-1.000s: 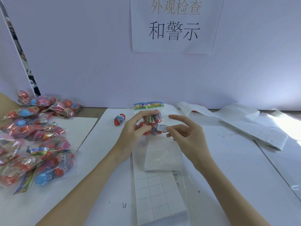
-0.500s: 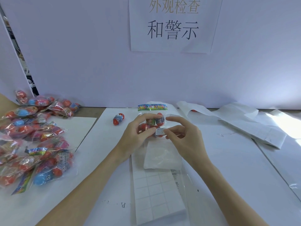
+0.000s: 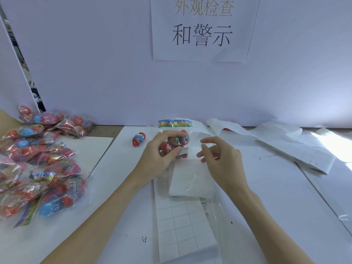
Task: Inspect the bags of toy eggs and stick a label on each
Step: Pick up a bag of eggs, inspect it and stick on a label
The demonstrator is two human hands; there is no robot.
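The left hand (image 3: pixel 160 157) grips a bag (image 3: pixel 176 141) of toy eggs, thumb in front and fingers curled over its top, holding it upright above the bench (image 3: pixel 276 187) just past centre. A small white label (image 3: pixel 183 150) sits on the bag's lower front, at about 4 o'clock from the left thumb. The bag's coloured header card points to 12 o'clock.

The right hand (image 3: pixel 221 159) hangs just beside the bag at its 3 o'clock, apart from it, fingers loosely bent and holding nothing.

Below the hands, at 6 o'clock, lies a label sheet (image 3: pixel 182 235) marked in a grid, with a folded white paper (image 3: pixel 190 180) lying over its far end. A loose egg (image 3: pixel 138 139) lies on the bench at 9 o'clock from the bag. At far 9 o'clock a pile of bags (image 3: pixel 38 159) spreads over the bench's left side. At 2 o'clock, well apart, lie spent white sheets (image 3: pixel 285 143). A paper sign (image 3: pixel 203 27) with printed characters hangs on the wall at 12 o'clock.
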